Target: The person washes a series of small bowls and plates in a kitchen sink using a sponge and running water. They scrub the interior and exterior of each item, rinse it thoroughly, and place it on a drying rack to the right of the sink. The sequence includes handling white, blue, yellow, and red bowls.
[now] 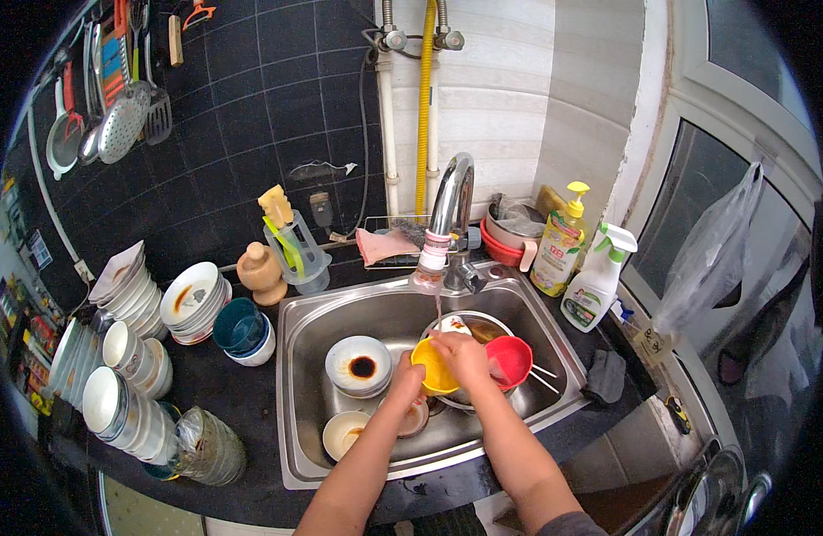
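Under the running tap (453,201) I hold a small yellow bowl (434,368) over the sink (291,393). My left hand (406,382) grips its left side, and my right hand (463,355) is closed at its right rim, with some fingertips hidden. Just right of that hand, a red bowl (509,361) rests on a round metal pan (493,323) with dishes and brownish water in it. Left of my hands stands a stack of white bowls (358,364) with dark sauce in the top one. Nearer me sits a cream bowl (342,432); another bowl (414,417) is partly behind my left wrist.
Stacked plates (193,300), white bowls (116,402) and teal bowls (240,323) crowd the left counter. A yellow-pump soap bottle (557,250) and a spray bottle (597,281) stand right of the tap. A dark cloth (605,375) lies at the sink's right edge.
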Action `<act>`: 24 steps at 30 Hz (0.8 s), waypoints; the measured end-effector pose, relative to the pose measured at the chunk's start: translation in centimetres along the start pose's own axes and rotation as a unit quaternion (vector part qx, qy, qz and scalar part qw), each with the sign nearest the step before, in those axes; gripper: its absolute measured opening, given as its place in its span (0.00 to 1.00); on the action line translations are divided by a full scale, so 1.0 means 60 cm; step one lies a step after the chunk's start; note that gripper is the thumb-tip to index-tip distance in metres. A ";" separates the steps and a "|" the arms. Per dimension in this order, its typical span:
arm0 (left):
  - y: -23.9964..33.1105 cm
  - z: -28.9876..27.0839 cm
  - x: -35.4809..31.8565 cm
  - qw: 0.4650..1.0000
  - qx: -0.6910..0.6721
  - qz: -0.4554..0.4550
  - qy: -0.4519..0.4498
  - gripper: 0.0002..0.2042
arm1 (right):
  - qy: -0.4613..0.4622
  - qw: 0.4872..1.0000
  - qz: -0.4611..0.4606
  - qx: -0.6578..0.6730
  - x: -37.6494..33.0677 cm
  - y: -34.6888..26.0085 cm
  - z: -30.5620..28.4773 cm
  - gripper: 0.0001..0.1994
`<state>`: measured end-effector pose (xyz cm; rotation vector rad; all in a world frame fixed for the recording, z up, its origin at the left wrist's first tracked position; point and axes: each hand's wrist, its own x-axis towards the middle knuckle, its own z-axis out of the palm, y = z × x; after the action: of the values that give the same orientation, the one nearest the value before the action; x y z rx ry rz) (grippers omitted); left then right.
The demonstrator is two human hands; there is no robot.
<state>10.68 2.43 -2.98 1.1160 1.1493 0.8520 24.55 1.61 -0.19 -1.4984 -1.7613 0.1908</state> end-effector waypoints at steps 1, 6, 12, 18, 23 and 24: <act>-0.001 0.000 -0.002 1.000 -0.003 -0.003 -0.002 0.26 | 0.007 0.998 -0.068 0.002 -0.001 -0.008 0.000 0.11; 0.004 -0.004 -0.005 1.000 0.027 0.003 -0.006 0.25 | -0.045 0.995 0.047 0.079 0.002 -0.010 -0.004 0.13; -0.017 -0.021 0.030 0.971 -0.236 -0.022 0.033 0.25 | -0.104 0.865 0.351 0.343 0.007 0.035 0.019 0.18; -0.023 -0.007 0.029 0.993 -0.075 0.070 0.062 0.27 | -0.120 0.811 0.424 0.385 0.006 0.007 -0.008 0.19; -0.037 -0.015 0.050 0.963 -0.259 0.024 0.070 0.23 | -0.114 0.841 0.358 0.388 -0.001 0.028 0.015 0.19; -0.023 -0.015 0.039 0.947 -0.311 -0.032 0.075 0.22 | -0.107 0.829 0.377 0.399 0.002 0.016 0.006 0.19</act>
<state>10.31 4.49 -4.94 0.4957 0.9311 1.1588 25.04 2.14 -0.90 -1.4393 -0.8999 1.3604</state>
